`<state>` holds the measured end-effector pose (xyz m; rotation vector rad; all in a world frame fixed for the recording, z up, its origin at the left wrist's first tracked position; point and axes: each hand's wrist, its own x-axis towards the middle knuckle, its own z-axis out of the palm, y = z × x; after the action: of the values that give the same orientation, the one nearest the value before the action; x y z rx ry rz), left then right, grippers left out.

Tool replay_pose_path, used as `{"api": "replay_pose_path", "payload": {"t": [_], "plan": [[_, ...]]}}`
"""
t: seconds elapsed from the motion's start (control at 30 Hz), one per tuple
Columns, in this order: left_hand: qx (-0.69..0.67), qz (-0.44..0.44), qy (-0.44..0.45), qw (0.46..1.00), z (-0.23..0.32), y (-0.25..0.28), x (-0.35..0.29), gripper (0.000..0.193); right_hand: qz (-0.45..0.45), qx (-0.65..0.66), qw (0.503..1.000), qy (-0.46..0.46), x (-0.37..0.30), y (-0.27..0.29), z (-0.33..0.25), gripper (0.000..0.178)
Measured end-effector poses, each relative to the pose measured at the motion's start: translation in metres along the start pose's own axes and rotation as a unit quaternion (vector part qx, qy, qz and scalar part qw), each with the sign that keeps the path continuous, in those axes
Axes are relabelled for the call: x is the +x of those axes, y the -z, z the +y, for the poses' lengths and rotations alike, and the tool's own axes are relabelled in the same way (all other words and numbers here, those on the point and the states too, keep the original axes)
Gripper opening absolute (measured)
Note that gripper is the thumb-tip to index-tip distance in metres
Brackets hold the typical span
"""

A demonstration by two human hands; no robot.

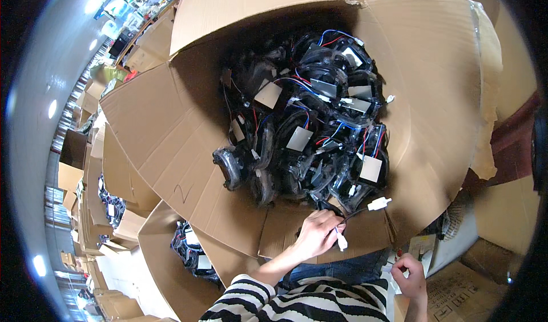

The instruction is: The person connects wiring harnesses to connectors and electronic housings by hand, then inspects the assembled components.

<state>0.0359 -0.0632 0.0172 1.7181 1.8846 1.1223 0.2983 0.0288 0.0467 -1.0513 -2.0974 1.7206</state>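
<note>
My left hand (319,231) is closed over the near edge of a large cardboard box (425,94), gripping a dark wired part that is mostly hidden under the fingers. From this grip a black cable runs to a white plug connector (379,203), and a second white connector (341,241) hangs below the fingers. Inside the box lies a heap of black, clear-covered curved parts (297,139) with red, blue and white wires and pale square pads. My right hand (410,273) is at the lower right with fingers curled together; a small reddish thing shows by its fingertips, too small to name.
At the lower left stands another carton (157,236) with similar wired parts (194,250). Further cartons line the left side, one holding more parts (112,205). Flattened printed cardboard (468,288) lies at the lower right. A cluttered bench is at the far upper left.
</note>
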Motion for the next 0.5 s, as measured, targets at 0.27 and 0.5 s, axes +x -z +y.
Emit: {"api": "replay_pose_path", "payload": {"t": [0.27, 0.5], "plan": [[-0.214, -0.116, 0.248, 0.938, -0.014, -0.02, -0.036, 0.039, -0.076, 0.02, 0.987, 0.141, 0.042, -0.031, -0.025, 0.007], [-0.163, -0.114, 0.176, 0.964, -0.002, -0.022, -0.028, 0.036, -0.088, -0.012, 0.988, 0.125, 0.054, -0.049, -0.045, 0.008]]}}
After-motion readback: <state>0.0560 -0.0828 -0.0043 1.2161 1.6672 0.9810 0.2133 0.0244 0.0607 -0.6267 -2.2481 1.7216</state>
